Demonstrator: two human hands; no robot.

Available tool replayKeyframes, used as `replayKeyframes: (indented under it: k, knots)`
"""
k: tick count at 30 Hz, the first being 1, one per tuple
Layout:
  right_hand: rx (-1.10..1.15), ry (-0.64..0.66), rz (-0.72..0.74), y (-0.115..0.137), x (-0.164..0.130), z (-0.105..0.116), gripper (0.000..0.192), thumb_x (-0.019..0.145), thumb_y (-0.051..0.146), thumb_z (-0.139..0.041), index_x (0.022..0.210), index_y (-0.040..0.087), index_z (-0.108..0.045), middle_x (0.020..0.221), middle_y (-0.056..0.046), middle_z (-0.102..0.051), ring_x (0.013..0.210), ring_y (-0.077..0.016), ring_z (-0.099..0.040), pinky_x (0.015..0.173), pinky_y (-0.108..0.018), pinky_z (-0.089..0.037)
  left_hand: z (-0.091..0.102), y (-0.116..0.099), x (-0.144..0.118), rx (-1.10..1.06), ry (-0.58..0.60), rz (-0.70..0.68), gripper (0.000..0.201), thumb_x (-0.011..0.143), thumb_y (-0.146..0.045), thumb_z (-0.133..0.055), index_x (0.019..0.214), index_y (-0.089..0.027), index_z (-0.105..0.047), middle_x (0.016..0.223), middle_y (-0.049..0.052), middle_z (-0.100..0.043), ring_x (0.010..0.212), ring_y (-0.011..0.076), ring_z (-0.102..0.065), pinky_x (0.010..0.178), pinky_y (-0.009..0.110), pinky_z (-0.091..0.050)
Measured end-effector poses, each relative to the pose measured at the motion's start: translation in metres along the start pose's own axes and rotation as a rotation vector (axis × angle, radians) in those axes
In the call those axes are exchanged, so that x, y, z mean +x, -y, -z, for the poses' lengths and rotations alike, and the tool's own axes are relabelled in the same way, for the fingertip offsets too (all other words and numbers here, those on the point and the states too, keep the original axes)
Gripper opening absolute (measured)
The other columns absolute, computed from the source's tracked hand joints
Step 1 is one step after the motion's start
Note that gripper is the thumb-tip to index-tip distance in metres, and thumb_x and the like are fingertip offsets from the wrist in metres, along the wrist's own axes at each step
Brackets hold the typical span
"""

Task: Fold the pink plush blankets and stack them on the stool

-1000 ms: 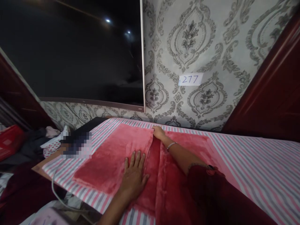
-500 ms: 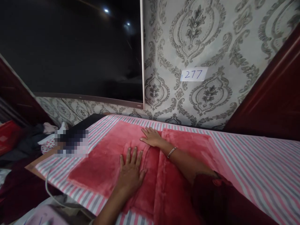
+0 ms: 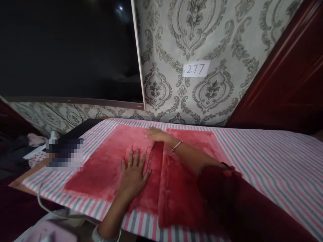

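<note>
A red plush cloth (image 3: 98, 164) lies spread over a striped table cover (image 3: 267, 151). Two of its panels meet along a raised fold or seam (image 3: 162, 188) near the middle. My left hand (image 3: 133, 178) rests palm down on the left panel, fingers spread. Farther back, my right hand (image 3: 156, 135) reaches across the fold to the upper edge of the same panel; it looks flat, and its fingertips are slightly blurred. A thin bangle (image 3: 177, 145) circles my right wrist. Neither hand grips anything.
Behind the table hang a large dark television (image 3: 70, 53) and patterned wallpaper with a paper label (image 3: 196, 69) reading 277. A dark red wooden panel (image 3: 282, 77) stands at the right. At left are a pale cable (image 3: 40, 198) and a pink object (image 3: 47, 232) below the table edge.
My right hand has slid slightly along the upper part of the cloth, its fingers now less spread. My left hand stays flat on the cloth. The view has shifted right and down.
</note>
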State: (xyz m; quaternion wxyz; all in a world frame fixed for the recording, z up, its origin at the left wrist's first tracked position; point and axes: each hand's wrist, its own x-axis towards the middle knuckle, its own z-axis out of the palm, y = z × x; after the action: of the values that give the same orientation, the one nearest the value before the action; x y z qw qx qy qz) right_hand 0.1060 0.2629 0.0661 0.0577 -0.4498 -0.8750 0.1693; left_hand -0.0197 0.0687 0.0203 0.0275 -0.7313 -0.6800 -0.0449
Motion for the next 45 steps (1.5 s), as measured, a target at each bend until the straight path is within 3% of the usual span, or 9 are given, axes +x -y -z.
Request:
replayKeyframes:
  k: [4, 8, 11, 14, 17, 22, 32, 36, 45]
  knots:
    - [0.019, -0.118, -0.016, -0.022, -0.028, 0.033, 0.063, 0.103, 0.039, -0.048, 0.160, 0.023, -0.028, 0.165, -0.006, -0.032, 0.153, -0.0249, -0.025, 0.124, -0.039, -0.022, 0.007, 0.007, 0.002, -0.119, 0.004, 0.006, 0.062, 0.099, -0.045, -0.044, 0.155, -0.022, -0.038, 0.167, 0.015, -0.023, 0.155, 0.0375, -0.011, 0.117, 0.071, -0.016]
    - [0.001, -0.159, -0.155, -0.062, -0.086, 0.044, 0.066, 0.102, 0.042, -0.047, 0.161, 0.021, -0.027, 0.166, -0.011, -0.027, 0.153, -0.0361, -0.021, 0.122, -0.054, -0.022, 0.022, -0.004, -0.003, -0.295, -0.023, 0.017, 0.062, 0.100, -0.048, -0.039, 0.156, -0.021, -0.036, 0.166, 0.015, -0.027, 0.155, 0.0321, -0.015, 0.121, 0.063, -0.016]
    - [-0.067, -0.146, -0.277, -0.085, -0.124, 0.036, 0.066, 0.101, 0.047, -0.049, 0.160, 0.026, -0.029, 0.167, -0.012, -0.022, 0.153, -0.0408, -0.016, 0.118, -0.065, -0.021, 0.033, -0.037, -0.015, -0.356, -0.064, -0.195, 0.067, 0.099, -0.051, -0.043, 0.158, -0.021, -0.032, 0.168, 0.014, -0.023, 0.156, 0.0299, -0.014, 0.124, 0.059, -0.013]
    - [-0.166, -0.160, -0.340, -0.096, -0.140, 0.019, 0.065, 0.101, 0.054, -0.042, 0.160, 0.029, -0.029, 0.169, -0.010, -0.018, 0.154, -0.0399, -0.011, 0.118, -0.066, -0.019, 0.030, -0.072, -0.028, -0.359, -0.021, -0.408, 0.073, 0.095, -0.052, -0.053, 0.158, -0.024, -0.031, 0.169, 0.013, -0.019, 0.156, 0.0319, -0.011, 0.123, 0.062, -0.013]
    - [-0.220, -0.180, -0.319, -0.100, -0.139, -0.001, 0.065, 0.101, 0.058, -0.038, 0.160, 0.030, -0.029, 0.168, -0.010, -0.021, 0.153, -0.0394, -0.016, 0.118, -0.066, -0.017, 0.013, -0.087, -0.036, -0.328, 0.052, -0.416, 0.076, 0.089, -0.052, -0.062, 0.156, -0.027, -0.036, 0.169, 0.014, -0.017, 0.156, 0.0364, -0.009, 0.120, 0.067, -0.017]
    - [-0.222, -0.220, -0.314, -0.105, -0.133, -0.020, 0.065, 0.100, 0.062, -0.037, 0.159, 0.033, -0.031, 0.166, -0.009, -0.028, 0.150, -0.0386, -0.025, 0.117, -0.064, -0.018, -0.004, -0.084, -0.040, -0.298, 0.071, -0.401, 0.071, 0.089, -0.049, -0.063, 0.154, -0.032, -0.040, 0.170, 0.011, -0.014, 0.156, 0.0368, -0.006, 0.119, 0.068, -0.015]
    - [-0.135, -0.172, -0.325, -0.098, -0.135, -0.005, 0.065, 0.102, 0.056, -0.038, 0.160, 0.030, -0.027, 0.167, -0.011, -0.026, 0.152, -0.0386, -0.022, 0.118, -0.063, -0.017, 0.019, -0.082, -0.036, -0.335, 0.165, -0.362, 0.067, 0.093, -0.053, -0.056, 0.154, -0.031, -0.040, 0.168, 0.010, -0.019, 0.156, 0.0334, -0.011, 0.120, 0.066, -0.019]
    - [-0.123, -0.166, -0.247, -0.086, -0.120, 0.005, 0.066, 0.103, 0.051, -0.037, 0.162, 0.026, -0.023, 0.167, -0.012, -0.024, 0.154, -0.0345, -0.019, 0.119, -0.061, -0.021, 0.029, -0.090, -0.038, -0.327, 0.084, -0.339, 0.063, 0.095, -0.044, -0.055, 0.153, -0.025, -0.042, 0.166, 0.011, -0.027, 0.155, 0.0325, -0.018, 0.122, 0.065, -0.018]
    - [-0.076, -0.161, -0.110, -0.075, -0.096, -0.013, 0.065, 0.102, 0.055, -0.038, 0.159, 0.025, -0.030, 0.167, -0.008, -0.022, 0.153, -0.0314, -0.021, 0.122, -0.059, -0.014, -0.011, -0.099, -0.045, -0.271, 0.046, -0.430, 0.068, 0.092, -0.045, -0.057, 0.156, -0.032, -0.037, 0.169, 0.008, -0.018, 0.155, 0.0378, -0.012, 0.118, 0.070, -0.021]
